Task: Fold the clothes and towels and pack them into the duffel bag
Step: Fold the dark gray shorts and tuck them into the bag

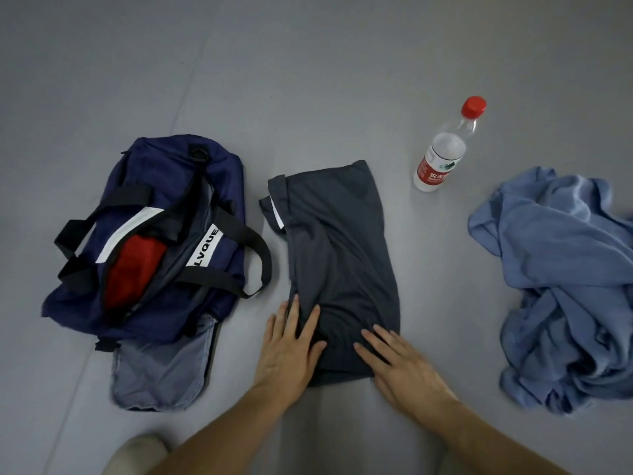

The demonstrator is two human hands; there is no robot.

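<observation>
From the head camera, looking down at the grey floor (308, 80), a dark grey garment (339, 255) lies folded into a long narrow shape, and everything else sits around it. Both hands are at its near end. The left hand (291, 347) lies flat with fingers spread and straight, its fingertips on the cloth's near left edge, gripping nothing. The right hand (397, 361) lies flat too, fingers straight and pressed on the near right corner of the garment, holding nothing.

Just left of the garment is the navy duffel bag (154, 241), unzipped along its top, black handles flopped to either side, a white strip with lettering across it. A red item (132, 269) shows inside the opening. The bag's end pocket flap hangs open toward the person, showing pale grey lining.

Beyond the garment's far right corner stands a clear plastic bottle (445, 152) with a red cap and red label. Well to the garment's right sits a crumpled blue cloth (561, 279), unfolded, in a loose heap.
</observation>
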